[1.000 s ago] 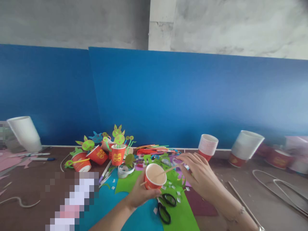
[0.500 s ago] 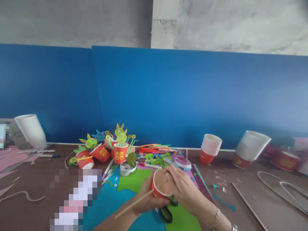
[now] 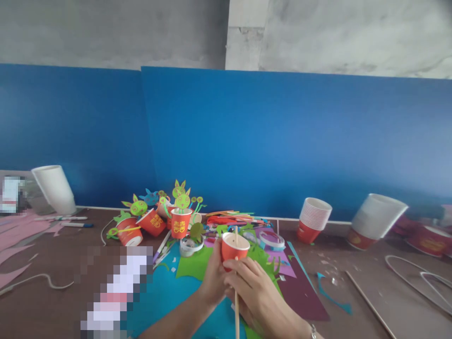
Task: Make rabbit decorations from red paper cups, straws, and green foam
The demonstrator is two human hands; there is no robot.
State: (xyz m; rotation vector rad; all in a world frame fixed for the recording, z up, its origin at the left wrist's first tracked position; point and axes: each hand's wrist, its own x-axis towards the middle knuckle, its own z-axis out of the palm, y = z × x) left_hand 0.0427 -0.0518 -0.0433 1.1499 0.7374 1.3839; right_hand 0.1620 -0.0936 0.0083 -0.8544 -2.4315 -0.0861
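Observation:
A red paper cup (image 3: 231, 254) with a white rim is held upright in front of me, its mouth tipped slightly my way. My left hand (image 3: 213, 278) is closed around its left side. A thin wooden stick (image 3: 237, 306) runs through the cup's near wall; one end shows inside the mouth, and the long part points down toward me. The curled fingers of my right hand (image 3: 252, 287) close on the stick just below the cup, touching its front. Blue paper (image 3: 158, 301) and green paper (image 3: 192, 261) lie under my hands.
Decorated cups with green paper animal faces (image 3: 181, 221) stand at back left, beside a tape roll (image 3: 190, 246). Stacked cups (image 3: 315, 219) and a taller stack (image 3: 376, 221) stand at right. A rod (image 3: 369, 301) and a white cable (image 3: 406, 273) lie at right.
The cup has turned from lying toward the right hand to upright. My right hand has left its mouth and come down to the front. The stick has swung from lower left to straight toward me.

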